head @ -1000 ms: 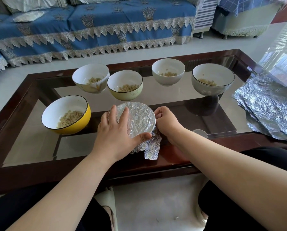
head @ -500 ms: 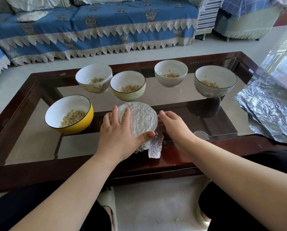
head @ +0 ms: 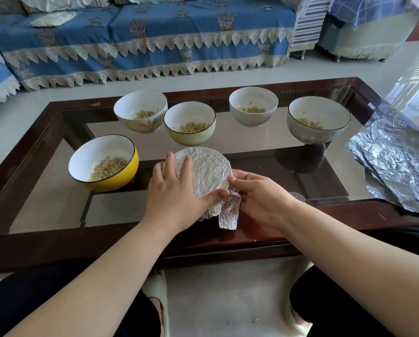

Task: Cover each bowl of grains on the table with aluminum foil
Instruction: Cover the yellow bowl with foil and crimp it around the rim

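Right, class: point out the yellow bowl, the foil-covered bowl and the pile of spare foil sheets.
yellow bowl [head: 127, 177]: head view, on its outer yellow wall.
foil-covered bowl [head: 207, 170]: head view, on its flat foil top.
pile of foil sheets [head: 395, 164]: head view, on the top sheet.

A glass-topped desk [head: 43, 176] with a dark wooden frame is seen in the middle of the view. Behind the desk, a sofa [head: 155, 37] is covered by a blue cloth with pale lace trim. To the right of the sofa, a second seat [head: 364, 25] draped in checked blue fabric is found. A pale tiled floor [head: 223, 293] is seen below the desk's near edge.
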### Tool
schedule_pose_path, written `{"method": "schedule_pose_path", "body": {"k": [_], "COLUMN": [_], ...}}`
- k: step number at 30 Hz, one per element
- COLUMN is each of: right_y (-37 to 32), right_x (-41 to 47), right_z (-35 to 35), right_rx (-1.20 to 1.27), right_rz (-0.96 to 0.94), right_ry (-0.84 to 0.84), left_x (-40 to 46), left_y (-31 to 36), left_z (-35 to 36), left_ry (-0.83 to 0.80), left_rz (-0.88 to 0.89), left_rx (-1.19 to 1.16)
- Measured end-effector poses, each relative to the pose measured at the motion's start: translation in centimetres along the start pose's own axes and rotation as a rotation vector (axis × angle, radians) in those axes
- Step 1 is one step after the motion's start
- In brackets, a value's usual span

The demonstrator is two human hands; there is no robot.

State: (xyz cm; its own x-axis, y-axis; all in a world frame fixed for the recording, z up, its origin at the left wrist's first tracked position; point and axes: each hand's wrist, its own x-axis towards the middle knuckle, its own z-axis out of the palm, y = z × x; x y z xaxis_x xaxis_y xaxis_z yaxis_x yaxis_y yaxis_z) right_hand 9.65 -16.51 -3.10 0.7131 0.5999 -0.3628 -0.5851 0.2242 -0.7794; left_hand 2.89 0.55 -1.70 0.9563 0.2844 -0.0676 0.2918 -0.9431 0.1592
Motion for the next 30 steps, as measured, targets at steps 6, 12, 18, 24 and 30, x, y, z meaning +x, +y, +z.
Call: {"method": "schedule_pose_path", "body": {"k": [6,12,18,24,30], "right_y": [0.6,1.4,1.9,2.0,2.2], "right_x": [0.7,1.0,1.3,1.6,2.2], "right_z": [0.0,0.1,0.8,1.3,1.7], "right_rx": [0.056,0.059,0.135,0.078,-0.029], "right_rz": [-0.046,-0.083,-0.108,-0.109,-0.099], "right_ry": [0.052,0.190,0.326,0.411,0.507], "left_x": [-0.1,-0.2,0.1,0.2,0.2], "left_y": [0.3,0.4,0.1,0.1,0.3], "left_z": [-0.2,-0.4,-0.1,0.0,-0.2], "left_ry": [-0.014,-0.031,-0.004,-0.003,-0.014], "left_rz": [-0.013,-0.019,-0.010,-0.009,-0.018], "left_rx": [0.005,-0.006,0.004,-0.006,-0.009]}}
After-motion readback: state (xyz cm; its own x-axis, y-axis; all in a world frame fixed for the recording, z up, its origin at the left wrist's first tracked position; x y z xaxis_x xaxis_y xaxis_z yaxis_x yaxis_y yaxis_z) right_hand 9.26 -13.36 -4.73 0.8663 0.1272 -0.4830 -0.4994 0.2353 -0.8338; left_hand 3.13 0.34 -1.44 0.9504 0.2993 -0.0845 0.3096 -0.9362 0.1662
